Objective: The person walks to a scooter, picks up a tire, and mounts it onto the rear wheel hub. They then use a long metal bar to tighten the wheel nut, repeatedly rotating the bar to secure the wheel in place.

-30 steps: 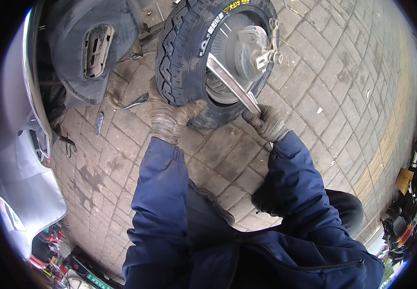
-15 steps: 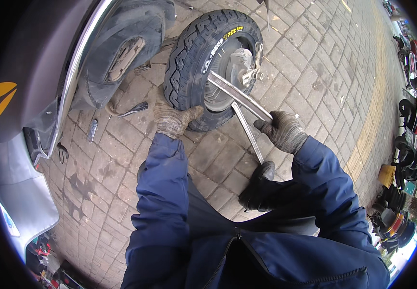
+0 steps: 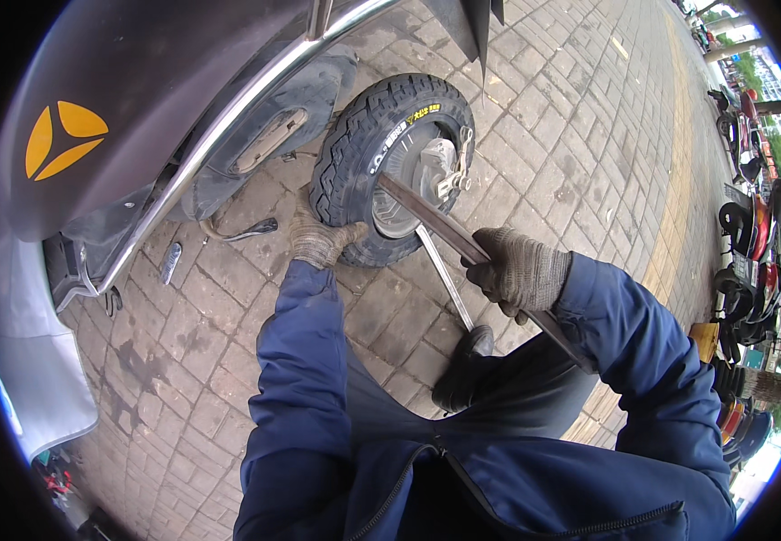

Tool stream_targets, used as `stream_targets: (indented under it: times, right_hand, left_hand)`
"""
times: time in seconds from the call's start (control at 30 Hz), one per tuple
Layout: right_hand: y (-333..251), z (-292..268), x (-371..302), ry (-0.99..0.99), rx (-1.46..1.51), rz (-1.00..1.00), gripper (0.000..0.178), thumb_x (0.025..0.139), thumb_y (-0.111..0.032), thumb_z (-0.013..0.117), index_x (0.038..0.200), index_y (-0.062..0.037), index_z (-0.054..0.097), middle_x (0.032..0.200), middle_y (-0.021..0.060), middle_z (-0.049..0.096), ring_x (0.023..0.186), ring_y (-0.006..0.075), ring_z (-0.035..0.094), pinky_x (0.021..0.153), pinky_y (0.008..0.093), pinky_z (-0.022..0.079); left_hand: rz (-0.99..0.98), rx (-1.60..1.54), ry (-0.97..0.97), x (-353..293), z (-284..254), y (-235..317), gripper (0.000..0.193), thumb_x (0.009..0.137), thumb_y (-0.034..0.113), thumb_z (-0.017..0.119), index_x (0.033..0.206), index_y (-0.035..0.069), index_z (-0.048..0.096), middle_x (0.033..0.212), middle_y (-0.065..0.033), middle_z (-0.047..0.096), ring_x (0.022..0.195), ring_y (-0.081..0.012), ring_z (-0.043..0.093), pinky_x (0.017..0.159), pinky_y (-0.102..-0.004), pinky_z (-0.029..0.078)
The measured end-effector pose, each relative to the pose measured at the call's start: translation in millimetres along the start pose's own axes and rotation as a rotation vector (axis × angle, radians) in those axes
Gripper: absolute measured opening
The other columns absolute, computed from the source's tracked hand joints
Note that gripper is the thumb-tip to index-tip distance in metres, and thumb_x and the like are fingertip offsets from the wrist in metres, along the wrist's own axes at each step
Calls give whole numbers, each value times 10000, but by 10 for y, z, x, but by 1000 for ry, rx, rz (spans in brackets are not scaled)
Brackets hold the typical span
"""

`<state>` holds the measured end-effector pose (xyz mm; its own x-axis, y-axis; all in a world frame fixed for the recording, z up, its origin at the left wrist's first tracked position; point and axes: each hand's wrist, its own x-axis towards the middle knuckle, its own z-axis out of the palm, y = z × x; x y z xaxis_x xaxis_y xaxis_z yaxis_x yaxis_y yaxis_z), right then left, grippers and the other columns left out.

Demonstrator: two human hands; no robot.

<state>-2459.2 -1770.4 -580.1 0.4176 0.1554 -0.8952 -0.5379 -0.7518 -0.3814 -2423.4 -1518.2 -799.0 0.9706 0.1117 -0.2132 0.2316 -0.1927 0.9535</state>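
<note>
A black tyre (image 3: 341, 167) with chunky tread stands on its wheel rim (image 3: 397, 216), tilted on the paving. My gloved left hand (image 3: 323, 239) grips the tyre's lower left edge, thumb on the sidewall. In my gloved right hand (image 3: 523, 270) is a long flat metal tyre lever (image 3: 435, 221). Its far end goes in at the rim's edge, and its near end sticks out past my hand beside my right forearm. A second, thinner tyre lever (image 3: 445, 279) slants from the lower rim to my boot (image 3: 462, 365). The contact at the rim is partly hidden.
A dark scooter (image 3: 93, 99) with a yellow emblem and chrome bar fills the left side. A small metal piece (image 3: 171, 262) and a dark-ended tool (image 3: 251, 230) lie on the paving (image 3: 174, 361). Several parked motorbikes (image 3: 760, 243) line the far right.
The lever in my right hand has been raised off the wheel, and its near end now reaches beyond my hand. My left hand stays on the tyre. The view has shifted somewhat.
</note>
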Motion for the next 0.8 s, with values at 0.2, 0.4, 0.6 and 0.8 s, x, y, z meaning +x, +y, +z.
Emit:
stream_targets:
  times: [0.2,0.4,0.6,0.8]
  right_hand:
    - [-544,99,-58,-128,766,-171,261,850,-211,635,1017,-25,560,689,37,536,471,143,520,374,324,419]
    - [-766,216,149,-205,931,-57,170,864,-228,651,890,-91,553,706,44,543,510,185,536,441,398,447]
    - [-661,253,341,-59,702,28,134,912,-186,611,942,-79,535,628,1,453,448,130,460,380,309,390]
    - [-302,324,399,-152,781,15,126,888,-203,620,875,-111,536,564,-23,403,379,100,387,350,300,324]
  left_hand:
    - [-104,184,164,63,130,-64,1066,480,158,940,1373,-8,382,1210,-182,626,1089,-282,623,938,-361,518]
    - [-159,42,205,80,118,-37,1003,503,170,934,1342,0,412,1182,-175,641,1054,-281,640,894,-382,537]
    - [-136,41,190,72,77,-26,919,499,174,937,1277,25,471,1134,-170,664,1007,-287,658,869,-392,538]
    - [-85,93,199,61,-63,-21,881,518,149,931,1261,17,476,1124,-168,669,982,-270,662,840,-375,546]
